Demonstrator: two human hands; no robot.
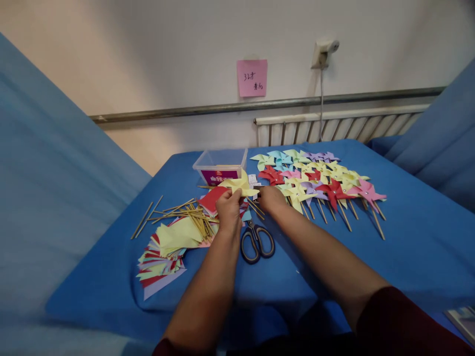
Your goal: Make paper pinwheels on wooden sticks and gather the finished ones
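1. On the blue-covered table (404, 242), midway across, a yellow pinwheel (239, 186) is held up in front of the clear plastic box (220, 162).
2. Left hand (229, 207): thumb and fingers pinched together on the pinwheel's near edge. A light hold, I judge, so the folded vanes aren't crushed. Whether a stick is fixed to it, I can't tell.
3. Right hand (273, 199): fingers drawn in close, just beside the pinwheel's right side, near some small white boxes (253, 179). Tips hidden; can't tell how far apart they are or what they have hold of.
4. Scissors (254, 231) lie between the forearms, handles toward the person. Presumably set so for an easy pick-up.
5. Left side: heaped sticks (199, 222), red paper (212, 200) and a fanned stack of coloured sheets (163, 267). Fanning likely makes single sheets easier to lift.
6. Right side: pinwheels on sticks (334, 192) in overlapping rows, many sticks angled toward the near edge. Overlap probably saves room; heads lie mostly face up, perhaps to spare the vanes.
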